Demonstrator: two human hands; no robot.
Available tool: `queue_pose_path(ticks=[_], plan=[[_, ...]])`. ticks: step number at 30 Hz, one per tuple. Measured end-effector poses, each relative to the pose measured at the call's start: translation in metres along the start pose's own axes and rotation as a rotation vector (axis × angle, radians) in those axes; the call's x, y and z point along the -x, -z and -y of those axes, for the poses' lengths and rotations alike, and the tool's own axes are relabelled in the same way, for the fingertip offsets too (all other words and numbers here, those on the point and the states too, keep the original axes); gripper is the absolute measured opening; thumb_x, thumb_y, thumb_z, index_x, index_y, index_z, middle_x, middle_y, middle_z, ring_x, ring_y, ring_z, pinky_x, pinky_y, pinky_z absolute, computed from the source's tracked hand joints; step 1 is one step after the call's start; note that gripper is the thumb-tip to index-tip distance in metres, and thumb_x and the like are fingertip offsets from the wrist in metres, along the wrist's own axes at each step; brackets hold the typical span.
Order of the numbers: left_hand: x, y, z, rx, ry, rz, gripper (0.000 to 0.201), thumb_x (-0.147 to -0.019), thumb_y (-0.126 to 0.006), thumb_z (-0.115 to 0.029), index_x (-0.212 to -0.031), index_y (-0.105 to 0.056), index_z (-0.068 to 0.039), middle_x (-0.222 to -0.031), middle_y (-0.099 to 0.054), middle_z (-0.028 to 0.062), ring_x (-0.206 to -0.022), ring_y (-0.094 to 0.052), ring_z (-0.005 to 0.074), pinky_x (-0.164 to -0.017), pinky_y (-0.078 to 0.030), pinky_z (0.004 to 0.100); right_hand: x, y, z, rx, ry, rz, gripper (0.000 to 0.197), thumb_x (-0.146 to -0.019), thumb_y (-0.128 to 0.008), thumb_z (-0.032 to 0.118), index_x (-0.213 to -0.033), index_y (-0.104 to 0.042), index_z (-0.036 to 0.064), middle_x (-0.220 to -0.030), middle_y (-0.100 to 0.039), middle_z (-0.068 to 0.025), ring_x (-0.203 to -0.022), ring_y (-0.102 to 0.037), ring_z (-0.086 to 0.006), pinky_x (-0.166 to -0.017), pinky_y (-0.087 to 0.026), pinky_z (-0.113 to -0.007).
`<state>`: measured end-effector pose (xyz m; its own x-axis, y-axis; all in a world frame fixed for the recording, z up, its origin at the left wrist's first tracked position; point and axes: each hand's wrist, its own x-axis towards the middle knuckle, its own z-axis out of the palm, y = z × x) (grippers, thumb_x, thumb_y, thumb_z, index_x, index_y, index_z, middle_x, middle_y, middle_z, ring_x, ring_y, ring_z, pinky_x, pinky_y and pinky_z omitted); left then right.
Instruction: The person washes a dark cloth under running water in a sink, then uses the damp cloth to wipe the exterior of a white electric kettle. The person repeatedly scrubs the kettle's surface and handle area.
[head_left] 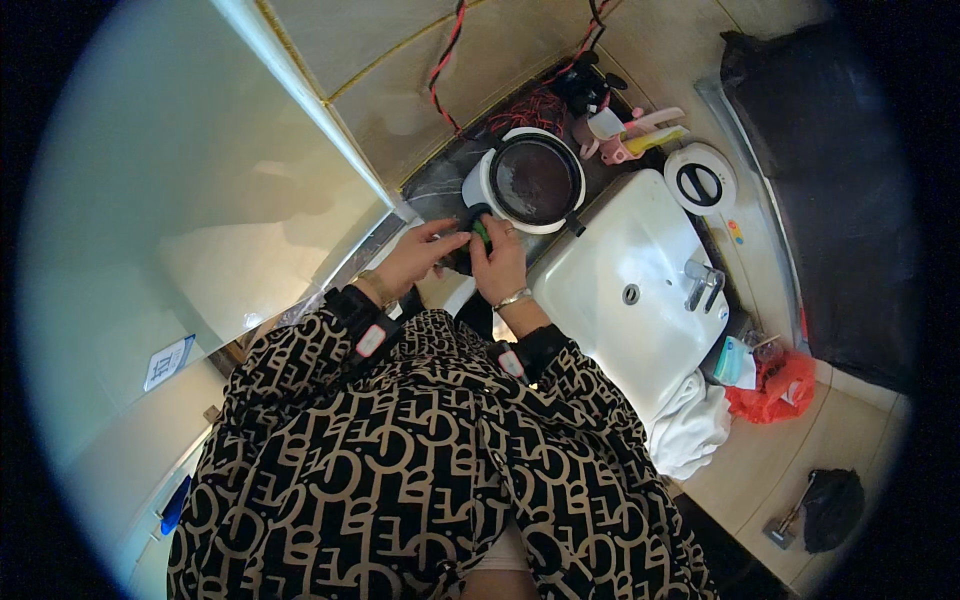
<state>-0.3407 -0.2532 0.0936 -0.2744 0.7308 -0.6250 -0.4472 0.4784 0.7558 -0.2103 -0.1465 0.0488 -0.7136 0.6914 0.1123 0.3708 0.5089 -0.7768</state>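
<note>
Between my two hands is a small dark thing with a bright green part [481, 234], mostly covered by fingers; its kind cannot be made out. My right hand [500, 268], with a bracelet at the wrist and a ring, is closed on it. From the left, my left hand [404, 262] reaches over with fingers stretched and parted, their tips at the thing's edge. Just beyond the hands stands a white round electric pot [478, 186] without its lid, its dark inside showing a dark brown surface.
Right of the pot is a white sink [590, 290] with a metal tap [705, 285]. A round white lid [699, 179] lies behind it. Pink cups [620, 148], red-black wires [525, 112], a white cloth [690, 425] and a red plastic bag [780, 388] are around. A glass panel [220, 180] stands left.
</note>
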Motion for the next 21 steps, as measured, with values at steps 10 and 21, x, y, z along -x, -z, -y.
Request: queue_pose_path(ticks=[10, 21], plan=[[-0.022, 0.014, 0.047, 0.164, -0.001, -0.163, 0.023, -0.084, -0.064, -0.031, -0.091, -0.063, -0.009, -0.071, -0.057, -0.0012, -0.06, -0.051, 0.0076, -0.046, -0.033, 0.0208, 0.013, 0.0, -0.023, -0.4, -0.391, 0.263, 0.035, -0.082, -0.066, 0.016, -0.113, -0.058, 0.0042, -0.089, -0.065, -0.008, -0.071, -0.062, -0.011, -0.061, -0.05, -0.027], [-0.091, 0.012, -0.021, -0.747, -0.568, -0.464, 0.028, -0.079, -0.059, -0.028, -0.1, -0.067, -0.012, -0.093, -0.065, 0.0126, -0.082, -0.063, 0.0312, -0.072, -0.05, 0.0416, 0.032, 0.017, -0.035, -0.51, -0.523, 0.538, 0.033, -0.086, -0.063, 0.023, -0.111, -0.059, 0.0009, -0.088, -0.065, -0.0061, -0.074, -0.062, -0.0131, -0.064, -0.05, -0.026]])
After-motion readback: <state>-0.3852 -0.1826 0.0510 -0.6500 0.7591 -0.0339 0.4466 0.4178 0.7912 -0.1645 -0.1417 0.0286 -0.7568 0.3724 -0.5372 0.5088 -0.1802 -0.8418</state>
